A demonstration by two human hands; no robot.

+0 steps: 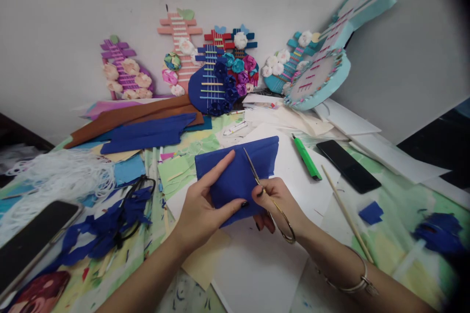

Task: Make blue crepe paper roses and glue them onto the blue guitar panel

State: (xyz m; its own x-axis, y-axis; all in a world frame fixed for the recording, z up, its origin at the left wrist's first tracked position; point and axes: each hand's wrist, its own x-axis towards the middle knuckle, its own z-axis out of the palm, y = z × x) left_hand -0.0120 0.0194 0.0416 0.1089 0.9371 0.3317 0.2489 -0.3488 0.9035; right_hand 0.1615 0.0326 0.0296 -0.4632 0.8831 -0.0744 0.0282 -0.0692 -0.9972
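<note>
My left hand (205, 198) grips a folded piece of dark blue crepe paper (235, 171) by its left side, thumb in front near the lower edge and index finger along the upper left. In my right hand (275, 200) is a pair of scissors (253, 166), with a gold-coloured handle loop below the palm. The blades point up and to the left and lie across the right half of the blue paper. Some right-hand fingertips sit behind the paper's lower edge. White sheets (257, 269) lie on the table beneath both hands.
A green utility knife (306, 157), a black phone (348, 165) and a wooden stick (347, 215) lie to the right. Blue paper scraps (106, 225), white cord (62, 176) and another phone (36, 239) are at left. Decorated guitar shapes (211, 80) lean against the wall.
</note>
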